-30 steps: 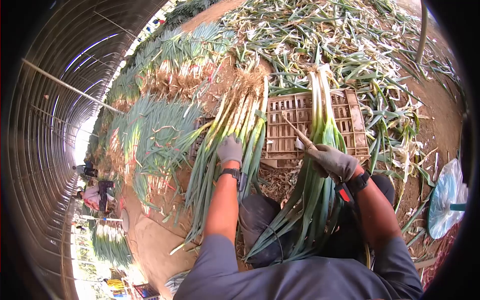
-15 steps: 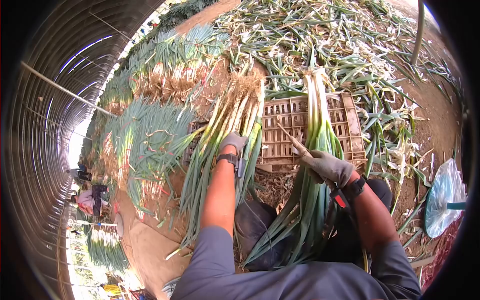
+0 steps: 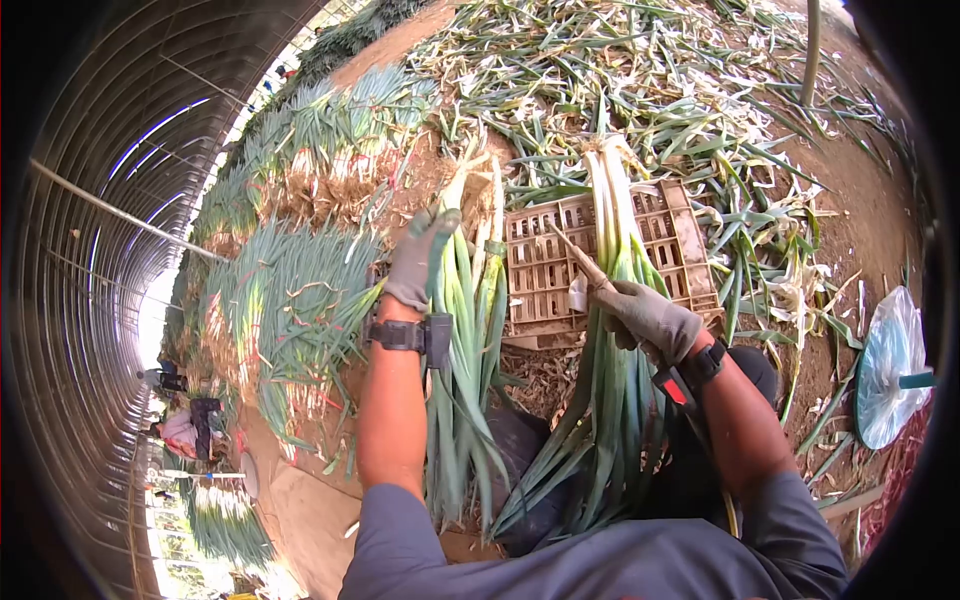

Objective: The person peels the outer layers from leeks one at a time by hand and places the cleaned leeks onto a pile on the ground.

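Both curled closed, the left hand [image 3: 418,258] holds long, smooth stalks [image 3: 460,285], the right hand [image 3: 650,318] a tapered tool [image 3: 580,258].

Gap between stalk bunches [image 3: 605,400], above crate [image 3: 695,245]

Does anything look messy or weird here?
Yes, the loose leaves look messy: green and pale scraps lie scattered every which way on the ground beyond the crate. The onion stalks over the crate lie mostly side by side. Nothing else looks clearly odd.
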Demonstrator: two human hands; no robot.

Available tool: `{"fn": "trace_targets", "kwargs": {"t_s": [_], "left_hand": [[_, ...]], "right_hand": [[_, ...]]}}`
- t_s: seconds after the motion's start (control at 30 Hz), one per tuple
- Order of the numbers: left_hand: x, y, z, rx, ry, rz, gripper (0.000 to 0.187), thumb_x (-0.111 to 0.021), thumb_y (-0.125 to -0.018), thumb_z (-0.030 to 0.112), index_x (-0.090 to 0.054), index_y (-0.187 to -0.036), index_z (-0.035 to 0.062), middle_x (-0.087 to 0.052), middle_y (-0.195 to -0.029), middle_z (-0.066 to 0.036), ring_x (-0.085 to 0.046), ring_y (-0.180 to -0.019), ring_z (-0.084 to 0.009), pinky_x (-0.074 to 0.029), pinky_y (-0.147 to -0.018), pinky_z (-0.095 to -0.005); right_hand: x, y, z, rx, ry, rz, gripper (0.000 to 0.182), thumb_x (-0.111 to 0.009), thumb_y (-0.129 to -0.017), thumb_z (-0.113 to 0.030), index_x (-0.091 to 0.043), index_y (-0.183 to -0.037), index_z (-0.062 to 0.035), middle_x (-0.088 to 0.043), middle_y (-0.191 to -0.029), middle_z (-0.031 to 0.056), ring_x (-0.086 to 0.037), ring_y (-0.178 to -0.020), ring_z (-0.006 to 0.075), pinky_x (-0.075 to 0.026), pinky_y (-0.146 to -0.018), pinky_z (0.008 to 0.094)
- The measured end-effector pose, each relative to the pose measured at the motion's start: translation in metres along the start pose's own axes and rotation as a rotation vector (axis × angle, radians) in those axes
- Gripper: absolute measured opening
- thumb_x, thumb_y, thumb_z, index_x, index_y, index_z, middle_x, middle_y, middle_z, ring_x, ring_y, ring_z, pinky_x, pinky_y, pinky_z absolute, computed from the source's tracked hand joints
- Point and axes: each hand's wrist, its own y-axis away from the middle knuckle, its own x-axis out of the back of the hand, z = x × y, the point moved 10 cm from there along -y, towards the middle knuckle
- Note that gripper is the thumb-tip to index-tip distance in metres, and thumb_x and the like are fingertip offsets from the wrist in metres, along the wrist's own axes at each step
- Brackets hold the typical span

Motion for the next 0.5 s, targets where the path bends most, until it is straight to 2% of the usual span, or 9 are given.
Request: {"fn": "trace_targets", "kwargs": {"t_s": [0.17, 0.27, 0.3, 0.33, 0.4, 0.47, 0.5], "left_hand": [[-0.025, -0.005, 0.02, -0.151, -0.179, -0.007, 0.025, -0.072, -0.096, 0.03, -0.069, -0.107, 0.0082, -0.068, -0.095, 0.001, -0.058, -0.086, -0.0088, -0.048, -0.078, -0.0273], [-0.024, 0.0, 0.051, -0.086, -0.42, 0.108, 0.024, -0.07, -0.096, 0.03, -0.068, -0.105, 0.007, -0.069, -0.093, -0.002, -0.062, -0.081, -0.011, -0.052, -0.074, -0.0284], [-0.034, 0.001, 0.066, -0.096, -0.019, -0.054, 0.024, -0.068, -0.096, 0.03, -0.067, -0.102, 0.0064, -0.069, -0.092, -0.006, -0.065, -0.076, -0.0141, -0.055, -0.068, -0.0299], [-0.026, -0.009, 0.091, -0.178, 0.035, -0.075, 0.025, -0.067, -0.095, 0.031, -0.066, -0.101, 0.0068, -0.068, -0.087, -0.006, -0.066, -0.069, -0.0153, -0.056, -0.062, -0.0304], [-0.019, -0.006, 0.149, -0.207, -0.251, 0.036, 0.03, -0.066, -0.097, 0.036, -0.064, -0.107, 0.0074, -0.066, -0.079, -0.004, -0.065, -0.064, -0.0139, -0.054, -0.059, -0.0265], [-0.029, -0.01, 0.174, -0.281, -0.258, -0.045, 0.038, -0.065, -0.097, 0.041, -0.062, -0.11, 0.0065, -0.064, -0.084, -0.004, -0.065, -0.069, -0.0136, -0.054, -0.059, -0.0264], [-0.041, -0.016, 0.172, -0.25, -0.201, -0.13, 0.037, -0.066, -0.096, 0.041, -0.063, -0.111, 0.0068, -0.063, -0.085, -0.004, -0.065, -0.069, -0.0137, -0.054, -0.06, -0.0268]], "right_hand": [[0.006, 0.016, -0.012, -0.001, -0.085, 0.01, 0.047, -0.057, -0.1, -0.05, -0.061, -0.108, -0.0042, -0.055, -0.072, 0.0014, -0.055, -0.052, 0.0108, -0.045, -0.047, 0.027], [0.014, 0.009, -0.001, 0.013, -0.107, 0.026, 0.046, -0.056, -0.1, -0.05, -0.061, -0.107, -0.0043, -0.055, -0.071, 0.0007, -0.055, -0.053, 0.0104, -0.044, -0.045, 0.0263], [0.013, 0.006, 0.003, 0.022, -0.163, 0.033, 0.047, -0.056, -0.1, -0.051, -0.061, -0.107, -0.0049, -0.054, -0.07, 0.0007, -0.055, -0.052, 0.0104, -0.043, -0.043, 0.0257], [0.013, 0.006, 0.006, 0.007, -0.154, 0.037, 0.046, -0.056, -0.1, -0.05, -0.061, -0.106, -0.0049, -0.054, -0.07, 0.001, -0.055, -0.051, 0.0105, -0.043, -0.043, 0.0258], [0.014, 0.006, 0.005, -0.008, -0.131, 0.05, 0.046, -0.056, -0.1, -0.05, -0.061, -0.105, -0.005, -0.054, -0.069, 0.0014, -0.054, -0.05, 0.0108, -0.041, -0.041, 0.026], [0.016, 0.003, 0.001, 0.027, -0.151, 0.059, 0.044, -0.056, -0.1, -0.05, -0.061, -0.103, -0.0055, -0.053, -0.068, 0.0016, -0.053, -0.049, 0.0108, -0.041, -0.041, 0.0258], [0.019, 0.003, -0.004, 0.046, -0.163, 0.071, 0.044, -0.056, -0.1, -0.049, -0.06, -0.101, -0.0057, -0.053, -0.068, 0.0017, -0.053, -0.048, 0.0108, -0.041, -0.04, 0.0257]]}}
